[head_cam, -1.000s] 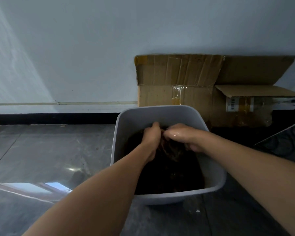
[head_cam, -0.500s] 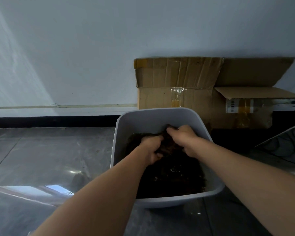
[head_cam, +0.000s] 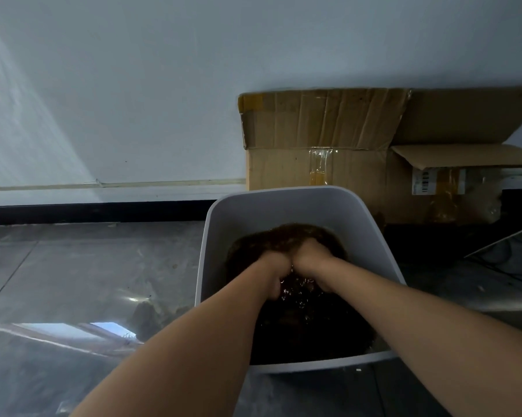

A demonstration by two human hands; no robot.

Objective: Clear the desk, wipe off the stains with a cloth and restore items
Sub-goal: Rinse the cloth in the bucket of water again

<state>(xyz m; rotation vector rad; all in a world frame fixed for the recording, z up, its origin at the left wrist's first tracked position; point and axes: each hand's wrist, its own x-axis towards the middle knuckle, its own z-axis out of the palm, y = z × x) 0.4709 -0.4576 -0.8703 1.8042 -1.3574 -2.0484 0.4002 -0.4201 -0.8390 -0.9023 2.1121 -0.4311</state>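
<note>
A white plastic basin point(head_cam: 286, 206) stands on the dark glossy floor, holding dark water. A brown cloth point(head_cam: 283, 236) lies in the water at the basin's far side, partly submerged. My left hand point(head_cam: 273, 266) and my right hand point(head_cam: 312, 254) are pressed side by side into the cloth, both closed on it. The fingers are sunk in the fabric and the water, so they are mostly hidden. Small bubbles glint on the water just below my hands.
An opened cardboard box point(head_cam: 344, 139) leans against the pale wall right behind the basin. Black cables point(head_cam: 512, 257) lie on the floor at the right. Grey floor tiles point(head_cam: 88, 266) stretch to the left, with a black skirting board along the wall.
My hands have gone from above the water down into the basin, pushing the cloth under and toward the far side. The view has tilted slightly.
</note>
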